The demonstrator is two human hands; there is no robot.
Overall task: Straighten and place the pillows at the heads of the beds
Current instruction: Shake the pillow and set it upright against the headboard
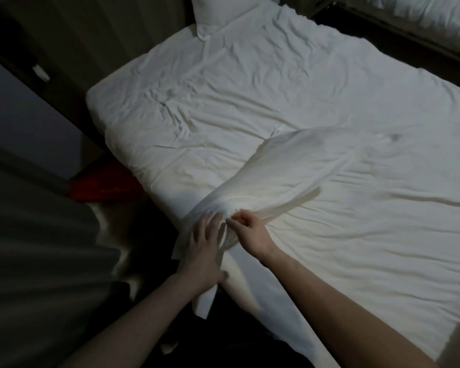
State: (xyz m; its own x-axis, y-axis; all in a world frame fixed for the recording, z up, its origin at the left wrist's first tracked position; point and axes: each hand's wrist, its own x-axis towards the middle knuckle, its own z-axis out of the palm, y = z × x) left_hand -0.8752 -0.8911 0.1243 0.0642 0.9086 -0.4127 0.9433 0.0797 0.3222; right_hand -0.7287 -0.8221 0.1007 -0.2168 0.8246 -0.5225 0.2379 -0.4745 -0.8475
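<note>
While right hand (246,221) grip pinches pillow (290,176) end | left hand (202,251) flat on it

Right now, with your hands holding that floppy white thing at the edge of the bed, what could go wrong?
1. The limp pillow hangs partly over the bed edge; only the right hand pinches it, while the left hand lies flat, so it might slide to the floor.
2. Dragging it could wrinkle the sheet more.
3. The room is dim, so the red object by the bed might trip someone.
</note>
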